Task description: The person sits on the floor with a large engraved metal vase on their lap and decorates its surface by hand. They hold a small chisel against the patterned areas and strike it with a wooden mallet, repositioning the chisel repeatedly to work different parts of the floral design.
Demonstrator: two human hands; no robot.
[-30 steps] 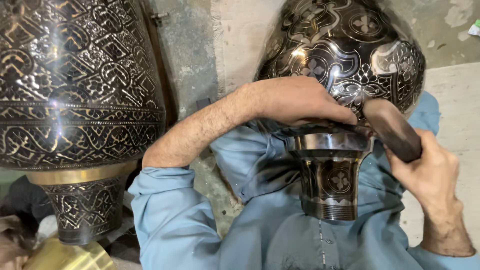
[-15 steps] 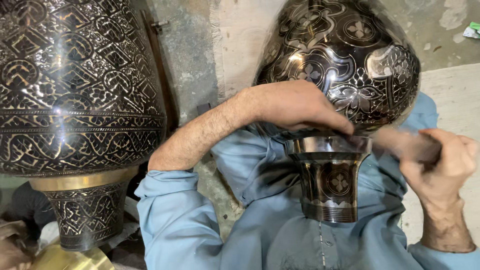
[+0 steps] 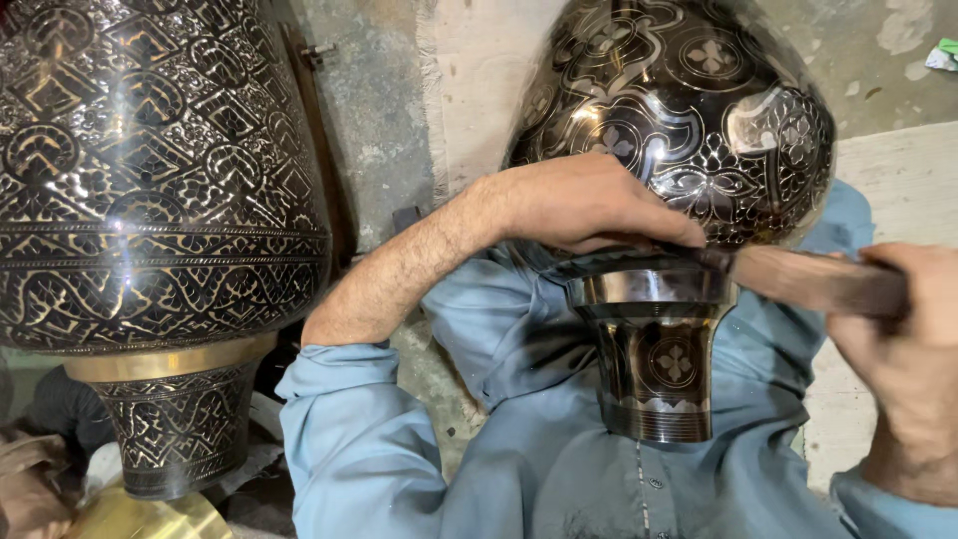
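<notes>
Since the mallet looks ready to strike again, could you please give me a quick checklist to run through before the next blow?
1. Left hand steadies the engraved vase at its neck: ok.
2. Right hand grips the wooden mallet firmly: ok.
3. Left fingertips apart from the mallet head: not ok, they lie right beside it.
4. Vase foot braced against the blue shirt: ok.
5. Second vase clear of the swing: ok.
6. Mallet face condition: cannot tell, blurred.
</notes>
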